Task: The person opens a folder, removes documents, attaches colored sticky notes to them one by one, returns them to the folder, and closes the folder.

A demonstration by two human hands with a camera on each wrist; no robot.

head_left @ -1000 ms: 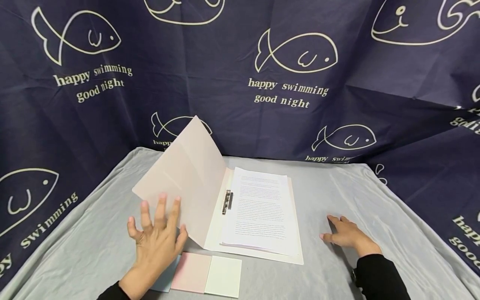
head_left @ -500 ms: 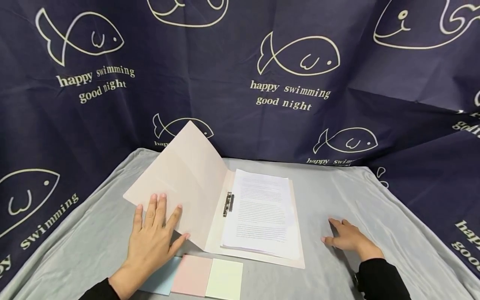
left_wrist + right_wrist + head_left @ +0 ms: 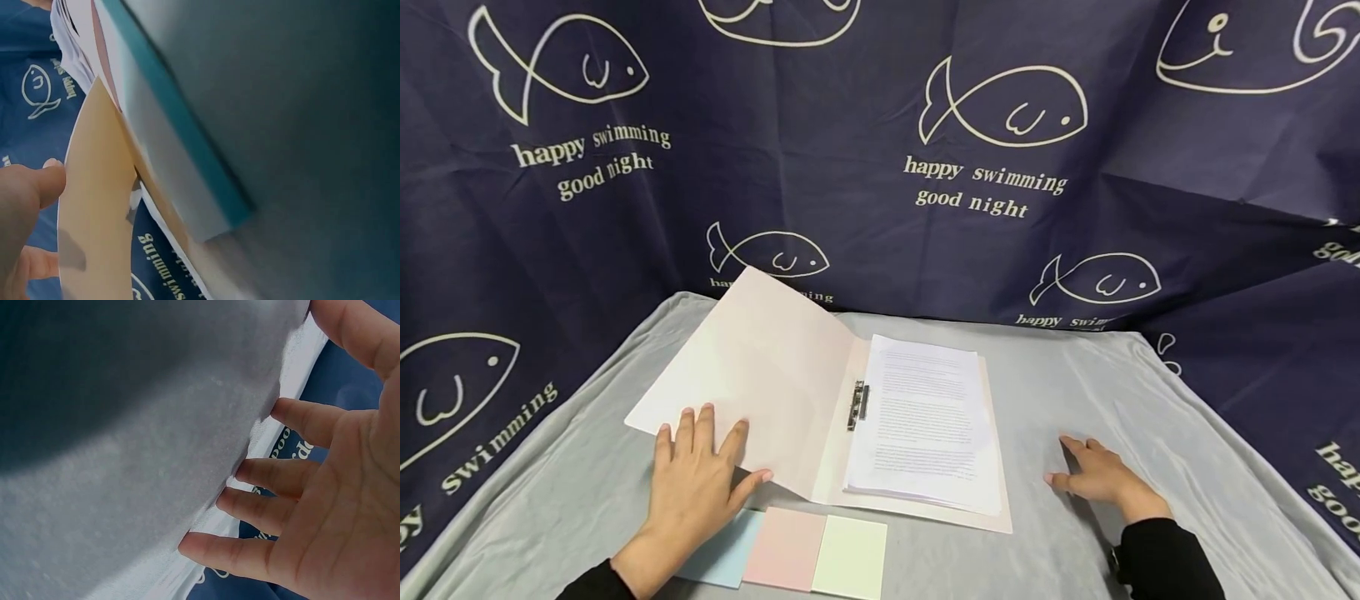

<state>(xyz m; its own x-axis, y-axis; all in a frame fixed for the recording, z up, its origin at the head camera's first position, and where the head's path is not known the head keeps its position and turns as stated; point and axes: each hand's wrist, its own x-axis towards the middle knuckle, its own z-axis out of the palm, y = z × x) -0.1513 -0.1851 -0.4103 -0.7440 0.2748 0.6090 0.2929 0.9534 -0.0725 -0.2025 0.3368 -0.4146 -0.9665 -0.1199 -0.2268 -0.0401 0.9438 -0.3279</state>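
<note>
A pale pink file folder (image 3: 752, 367) lies spread on the table, its left cover still tilted up from the cloth. Inside its right half sits a stack of printed sheets (image 3: 925, 425) beside a metal clip (image 3: 856, 406). My left hand (image 3: 696, 487) has its fingers spread over the lower edge of the raised cover, thumb pointing right. In the left wrist view the cover (image 3: 97, 200) stands edge-on beside the fingers. Well to the right of the folder, my right hand (image 3: 1097, 475) rests its fingertips on the cloth and holds nothing.
Three flat square pads lie in a row in front of the folder: a blue one (image 3: 718, 554) partly under the left forearm, a pink one (image 3: 785, 550) and a pale green one (image 3: 852, 557). Grey cloth (image 3: 1060, 375) covers the table. Behind hangs a dark blue fish-print curtain (image 3: 865, 167).
The folder's left cover has swung lower toward the left, and my left hand has come down and left with it, fingers straightening. My right hand has stayed in place.
</note>
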